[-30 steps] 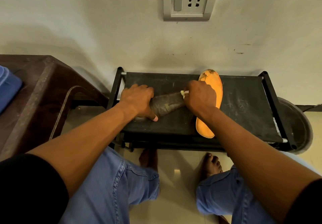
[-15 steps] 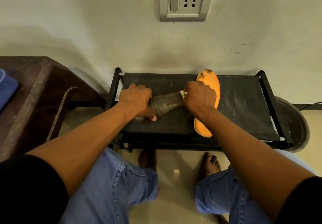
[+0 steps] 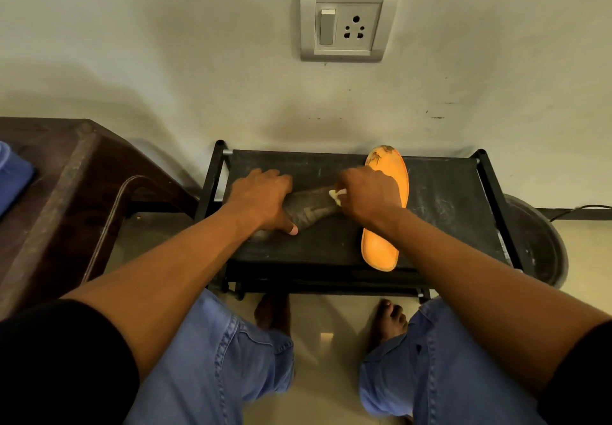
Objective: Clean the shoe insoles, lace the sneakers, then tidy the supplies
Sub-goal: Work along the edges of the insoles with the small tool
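On the black surface [image 3: 447, 199] the left hand [image 3: 261, 198] lies flat with fingers spread, pressing down the dark insole [image 3: 309, 207]. The right hand [image 3: 366, 194] pinches a small white cloth [image 3: 336, 195] against that insole's far end. An orange insole [image 3: 384, 249] lies just beside it, partly under the right wrist

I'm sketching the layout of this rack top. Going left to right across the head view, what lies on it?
Left hand pressing on the grey insole → right hand pinching a small white cloth → orange insole, all on the black rack.
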{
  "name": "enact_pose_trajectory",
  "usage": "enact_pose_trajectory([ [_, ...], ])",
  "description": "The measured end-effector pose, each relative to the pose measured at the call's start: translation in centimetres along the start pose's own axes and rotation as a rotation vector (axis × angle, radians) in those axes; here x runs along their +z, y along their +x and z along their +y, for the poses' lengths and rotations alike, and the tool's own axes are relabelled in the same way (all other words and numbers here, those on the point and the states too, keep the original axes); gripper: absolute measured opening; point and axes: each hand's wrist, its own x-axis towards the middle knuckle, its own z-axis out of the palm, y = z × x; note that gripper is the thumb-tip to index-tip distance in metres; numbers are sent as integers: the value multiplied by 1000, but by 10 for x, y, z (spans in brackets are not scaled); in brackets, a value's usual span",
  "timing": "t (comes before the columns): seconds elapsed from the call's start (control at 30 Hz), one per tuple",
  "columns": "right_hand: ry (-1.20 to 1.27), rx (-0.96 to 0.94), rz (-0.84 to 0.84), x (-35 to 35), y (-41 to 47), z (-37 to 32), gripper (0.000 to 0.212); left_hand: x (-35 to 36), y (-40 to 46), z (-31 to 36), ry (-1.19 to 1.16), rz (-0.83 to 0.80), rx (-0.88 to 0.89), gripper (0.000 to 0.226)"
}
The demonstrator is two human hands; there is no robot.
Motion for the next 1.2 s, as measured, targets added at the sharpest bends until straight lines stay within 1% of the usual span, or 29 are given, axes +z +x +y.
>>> enact_pose_trajectory([
  [0.07,-24,63,44,-3,1,13,14,0,1,0,1,-3,5,83],
  [0.13,10,137,80,-1,2,20,15,0,2,1,5,-5,1,83],
  [0.2,41,166,106,3,2,16,16,0,4,2,14,-5,-5,83],
  [0.27,101,126,98,8,2,6,16,0,5,2,19,-4,-9,84],
  [0.33,159,39,40,11,0,-6,17,0,6,3,21,-5,-13,85],
  [0.4,131,-25,2,12,-3,-13,20,0,7,2,18,-3,-11,85],
  [0.43,101,-27,9,11,-3,-13,20,1,7,1,15,0,-8,85],
  [0.53,17,76,105,8,2,1,13,3,7,0,7,2,-5,86],
  [0.6,-1,168,161,7,6,11,15,4,7,-1,-5,-1,-8,87],
  [0.67,25,193,171,9,9,12,16,4,7,-2,-11,-10,-9,87],
  [0.77,94,115,135,15,12,-2,15,4,8,-3,-15,-17,-8,88],
  [0.9,94,-64,28,22,13,-37,15,4,8,-1,3,-16,-17,88],
  [1.0,112,-151,-7,23,8,-54,22,4,8,0,-5,-22,-21,90],
  [1.07,60,-128,3,19,7,-52,25,5,8,-2,-7,-22,-24,92],
  [1.13,-6,-53,10,16,8,-46,27,5,8,-4,-9,-19,-23,94],
  [1.2,-22,25,27,13,9,-34,28,6,8,-5,-20,-14,-15,92],
])
